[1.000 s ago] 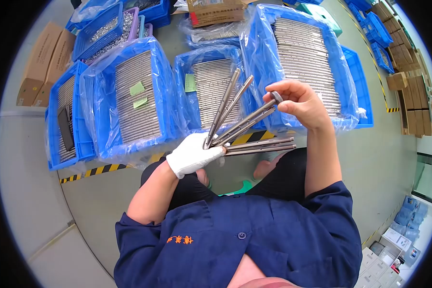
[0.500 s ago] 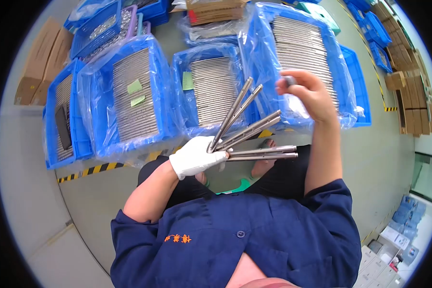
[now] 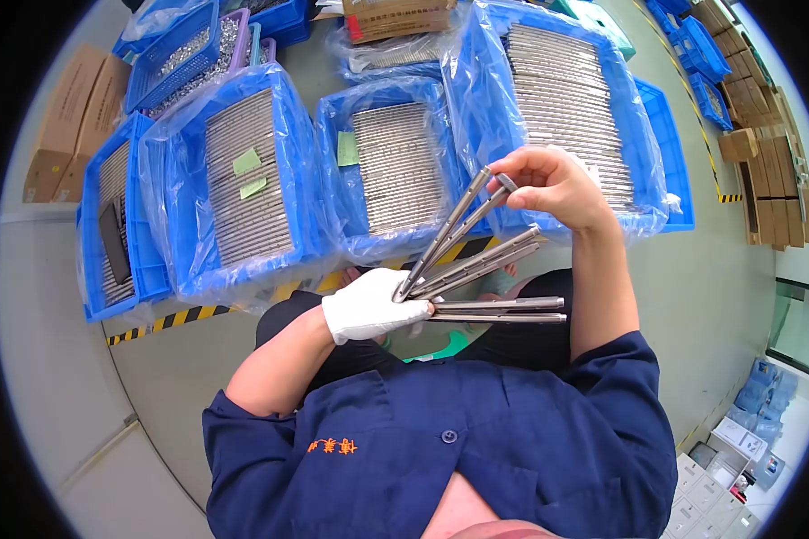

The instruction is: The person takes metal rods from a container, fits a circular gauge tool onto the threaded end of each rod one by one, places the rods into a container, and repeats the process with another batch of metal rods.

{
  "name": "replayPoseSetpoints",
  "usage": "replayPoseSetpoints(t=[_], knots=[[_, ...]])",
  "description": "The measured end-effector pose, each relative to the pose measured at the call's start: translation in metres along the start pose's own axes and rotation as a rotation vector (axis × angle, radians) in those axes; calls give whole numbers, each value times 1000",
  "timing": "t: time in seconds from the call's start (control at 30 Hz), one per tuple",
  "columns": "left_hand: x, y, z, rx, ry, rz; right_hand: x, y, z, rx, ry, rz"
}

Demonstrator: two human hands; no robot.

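Observation:
My left hand (image 3: 373,305), in a white glove, is closed around one end of several metal rods (image 3: 485,260). The rods have small holes along them and fan out to the right and upward. My bare right hand (image 3: 557,193) pinches a small dark round piece (image 3: 507,183) between thumb and fingers. That piece is at the free end of one of the upper rods; whether it sits on the rod or just touches it, I cannot tell. Behind my right hand is a blue crate (image 3: 643,166) lined with clear plastic, with rows of similar rods (image 3: 566,85).
More lined blue crates with rods stand ahead, such as the middle one (image 3: 328,171) and the left one (image 3: 288,126). A dark flat block (image 3: 113,242) lies in the leftmost crate. Cardboard boxes (image 3: 72,117) stand at far left. Striped tape (image 3: 184,319) marks the floor.
My right hand has moved left and down, bringing the small dark round piece to the end of an upper rod. My left hand keeps its hold on the rods.

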State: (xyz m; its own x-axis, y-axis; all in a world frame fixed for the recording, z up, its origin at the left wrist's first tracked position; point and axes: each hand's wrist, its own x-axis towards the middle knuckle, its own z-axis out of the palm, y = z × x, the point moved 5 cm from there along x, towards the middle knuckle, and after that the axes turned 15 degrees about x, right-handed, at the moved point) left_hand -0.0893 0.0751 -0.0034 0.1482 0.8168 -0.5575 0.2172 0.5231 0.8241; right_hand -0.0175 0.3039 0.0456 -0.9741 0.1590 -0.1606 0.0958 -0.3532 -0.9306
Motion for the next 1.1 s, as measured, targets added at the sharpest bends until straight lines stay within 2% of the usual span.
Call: replayPoseSetpoints(t=[0.17,0.27,0.37,0.43,0.47,0.53,0.63,0.67,0.77,0.9,0.97,1.0,1.03,1.07,1.1], knots=[[-1,-5,-1,-53,-15,-27,-3,-2,0,25,-6,-3],[-2,1,-2,10,-23,-24,-6,-11,-30,117,100,-225],[4,1,1,141,-2,36,-2,-1,4,130,-24,-129],[6,1,1,217,-29,45,-1,1,12,186,-96,-147],[7,1,1,268,46,140,-2,1,12,208,-117,-151],[5,7,-2,306,13,124,-4,2,7,266,-155,-142],[5,6,1,313,10,157,-10,-9,9,101,-172,-194],[6,5,3,305,19,179,-12,-17,12,-39,-177,-195],[6,3,7,307,-23,136,-14,-15,17,-80,-163,-154],[3,4,8,291,-35,112,-15,-8,23,59,-247,-137],[1,4,11,226,-48,104,-18,-8,26,-75,-194,-124],[1,-2,13,183,-24,23,-21,-6,26,-164,-144,-129],[2,4,9,333,19,102,-20,-11,24,-264,-83,-170],[2,7,6,415,74,92,-19,-11,24,-241,-94,-145],[7,-3,8,323,78,128,-19,-10,24,-221,-103,-123]])
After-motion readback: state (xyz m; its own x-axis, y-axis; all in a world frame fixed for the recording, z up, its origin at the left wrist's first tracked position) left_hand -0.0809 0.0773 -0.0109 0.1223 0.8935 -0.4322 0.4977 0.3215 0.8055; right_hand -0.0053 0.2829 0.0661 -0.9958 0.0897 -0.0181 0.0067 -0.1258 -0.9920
